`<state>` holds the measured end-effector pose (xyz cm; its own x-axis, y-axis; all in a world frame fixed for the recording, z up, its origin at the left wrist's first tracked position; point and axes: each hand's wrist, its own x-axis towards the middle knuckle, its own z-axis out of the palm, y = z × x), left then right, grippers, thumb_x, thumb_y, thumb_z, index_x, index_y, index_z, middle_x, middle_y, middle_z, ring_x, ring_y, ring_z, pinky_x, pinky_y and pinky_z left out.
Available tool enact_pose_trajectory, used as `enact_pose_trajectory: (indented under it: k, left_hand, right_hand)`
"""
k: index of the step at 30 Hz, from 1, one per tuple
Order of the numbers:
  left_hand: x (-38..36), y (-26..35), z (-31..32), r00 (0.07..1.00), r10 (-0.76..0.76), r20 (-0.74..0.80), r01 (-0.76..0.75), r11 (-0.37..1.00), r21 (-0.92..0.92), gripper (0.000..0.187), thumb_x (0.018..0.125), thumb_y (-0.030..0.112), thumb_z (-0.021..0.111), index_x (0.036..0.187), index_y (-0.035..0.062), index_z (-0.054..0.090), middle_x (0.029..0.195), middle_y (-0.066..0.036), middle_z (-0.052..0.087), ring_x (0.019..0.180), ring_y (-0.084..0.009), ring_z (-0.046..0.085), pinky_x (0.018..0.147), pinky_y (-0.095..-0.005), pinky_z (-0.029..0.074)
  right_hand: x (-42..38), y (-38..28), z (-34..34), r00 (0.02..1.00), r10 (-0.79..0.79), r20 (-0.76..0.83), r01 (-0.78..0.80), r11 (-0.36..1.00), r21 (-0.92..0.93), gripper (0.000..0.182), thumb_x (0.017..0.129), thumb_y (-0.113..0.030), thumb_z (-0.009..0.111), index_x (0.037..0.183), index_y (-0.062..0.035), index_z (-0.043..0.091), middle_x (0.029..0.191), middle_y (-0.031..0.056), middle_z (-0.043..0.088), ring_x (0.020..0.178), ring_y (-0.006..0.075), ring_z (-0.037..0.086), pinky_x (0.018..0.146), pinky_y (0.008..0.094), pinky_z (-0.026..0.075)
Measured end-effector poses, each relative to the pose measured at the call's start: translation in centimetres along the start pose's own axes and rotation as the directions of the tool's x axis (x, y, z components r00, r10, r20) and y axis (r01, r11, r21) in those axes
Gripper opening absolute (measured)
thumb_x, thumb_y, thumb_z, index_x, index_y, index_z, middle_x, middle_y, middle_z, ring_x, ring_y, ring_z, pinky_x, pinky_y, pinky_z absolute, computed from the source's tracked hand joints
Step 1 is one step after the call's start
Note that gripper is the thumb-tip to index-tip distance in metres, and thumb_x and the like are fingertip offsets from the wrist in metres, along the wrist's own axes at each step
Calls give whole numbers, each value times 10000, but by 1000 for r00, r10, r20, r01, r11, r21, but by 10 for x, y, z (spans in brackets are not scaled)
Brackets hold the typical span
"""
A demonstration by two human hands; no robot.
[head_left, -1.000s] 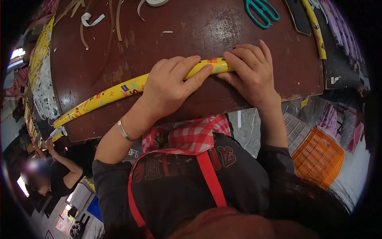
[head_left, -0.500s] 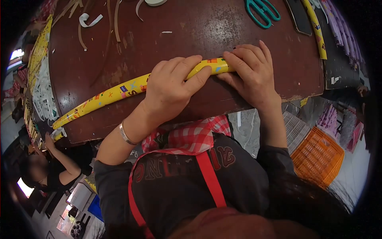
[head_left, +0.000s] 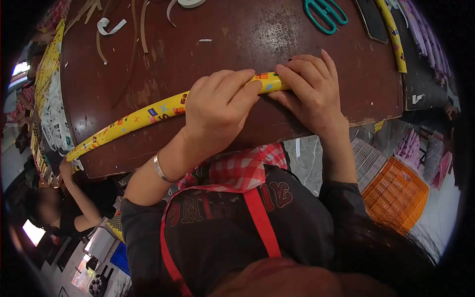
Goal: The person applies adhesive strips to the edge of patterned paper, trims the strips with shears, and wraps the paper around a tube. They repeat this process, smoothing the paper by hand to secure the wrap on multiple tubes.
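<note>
A long roll of yellow wrapping paper (head_left: 143, 117) with colourful printed shapes lies along the front of the dark red-brown table (head_left: 198, 54). My left hand (head_left: 217, 101) is closed around it right of its middle, thumb and fingers pinching it. Close beside, my right hand (head_left: 311, 91) grips the roll's right end between thumb and fingers, covering that tip. A short printed stretch shows between the two hands. The roll's left end reaches the table's left edge.
Teal-handled scissors (head_left: 325, 15), a phone (head_left: 370, 20) and another yellow roll (head_left: 394, 37) lie at the back right. White tape (head_left: 110, 26) and brown strips (head_left: 143, 29) are back left. An orange basket (head_left: 397, 193) stands lower right. Another person (head_left: 79, 198) sits at left.
My left hand has slid slightly right along the roll, closer to my right hand, which has hardly moved. The other person's arm at the left has shifted up toward the table edge.
</note>
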<state>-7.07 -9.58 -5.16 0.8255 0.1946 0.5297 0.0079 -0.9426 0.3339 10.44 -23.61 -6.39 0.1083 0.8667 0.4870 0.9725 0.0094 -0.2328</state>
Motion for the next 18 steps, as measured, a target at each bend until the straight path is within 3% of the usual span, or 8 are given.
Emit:
enact_pose_trajectory:
  k: [7,9,14,16,17,18]
  left_hand:
    - [-4,-4,-5,994,112,6,-112,993,30,370,695,118,766,1052,67,682,1062,-74,667,917,-261,653,733,-371,489]
    - [-1,-4,-15,991,-102,83,99,994,44,449,683,169,792,1101,63,669,1099,-75,649,946,-264,638,740,-373,483]
    - [-11,-9,-15,981,-119,152,98,985,140,504,683,220,806,1137,58,662,1036,-57,611,907,-251,605,711,-380,468]
    - [-13,-10,-10,990,-105,93,89,983,163,497,695,241,801,1138,60,667,1002,-50,600,881,-245,596,698,-379,462]
    - [-15,-11,-8,991,-103,91,87,983,159,497,695,241,801,1138,60,667,1002,-50,600,881,-245,596,698,-379,462]
    - [-17,-12,-8,991,-101,89,86,983,160,494,702,249,799,1140,61,669,1001,-49,599,878,-244,593,694,-378,459]
  right_hand:
    - [-1,1,-1,1000,4,5,-4,1000,13,467,700,-313,830,1105,-129,689,1056,32,635,1066,254,618,1052,530,382]
    - [-1,1,-1,1000,4,12,-4,1000,12,475,701,-312,827,1119,-133,687,1065,30,633,1073,253,615,1056,539,374]
    - [7,-15,-7,998,-34,60,38,996,-79,520,712,-301,812,1186,-143,670,1124,34,621,1126,254,591,1072,583,338]
    - [17,-33,-4,990,-95,109,98,995,-28,544,738,-287,787,1244,-147,641,1169,43,606,1166,256,567,1086,613,301]
    - [20,-38,1,979,-169,111,171,985,-13,437,856,-281,619,1246,-83,634,1161,110,610,1166,295,560,1050,657,321]
    - [19,-41,5,979,-170,112,173,985,-17,437,856,-281,619,1246,-83,634,1161,110,610,1166,295,560,1050,657,321]
